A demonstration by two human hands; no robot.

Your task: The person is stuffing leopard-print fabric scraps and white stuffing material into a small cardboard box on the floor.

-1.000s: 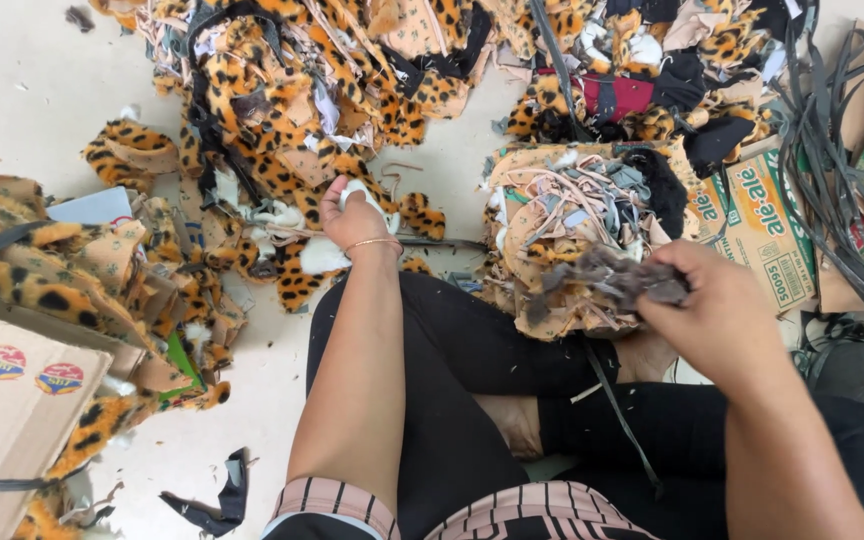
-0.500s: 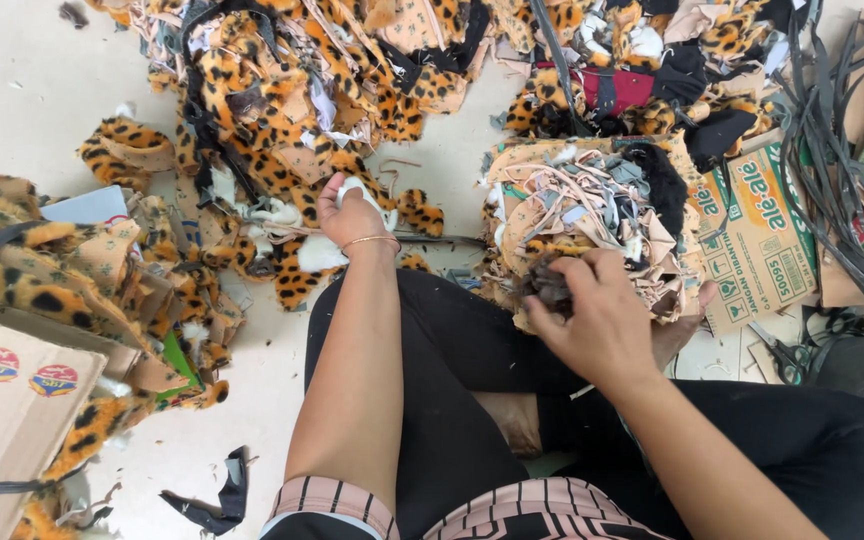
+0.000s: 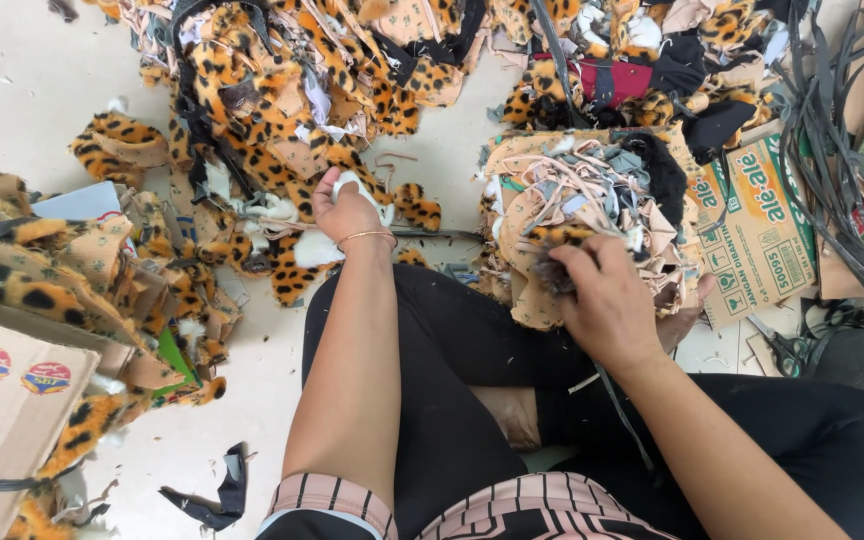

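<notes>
Leopard-print plush, orange and black, spread across the pale floor point(image 3: 32, 110) in one great heap of leopard scraps point(image 3: 282, 110) at the top and left. Piled at right centre, a smaller mound of tan offcuts point(image 3: 592, 190), resting partly on a flattened carton point(image 3: 762, 235), tan with green lettering and small green pictograms, tilted toward the lower right. Stacked at the lower left, a brown cardboard box point(image 3: 7, 440) with two round red, yellow and blue stickers along its top edge. Tangled at the far right, dark straps point(image 3: 842, 140). Dropped near the bottom edge, one lone black scrap point(image 3: 224, 495).

Stretched forward along the black-trousered lap, left hand point(image 3: 347, 212), a thin gold bangle at the wrist, closed around a white fluffy scrap point(image 3: 354, 185) at the near edge of the leopard heap; long axis of that scrap too hidden by the fingers to tell. Pressed down onto the near side of the tan mound, right hand point(image 3: 602, 300), fingers curled over a dark furry piece point(image 3: 550, 275) just left of the knuckles, apparently pinched, though the grip itself partly hidden. Set well apart, the two held pieces, the white one up and to the left, the dark one nearer the body and to the right, each directly under its own hand.
</notes>
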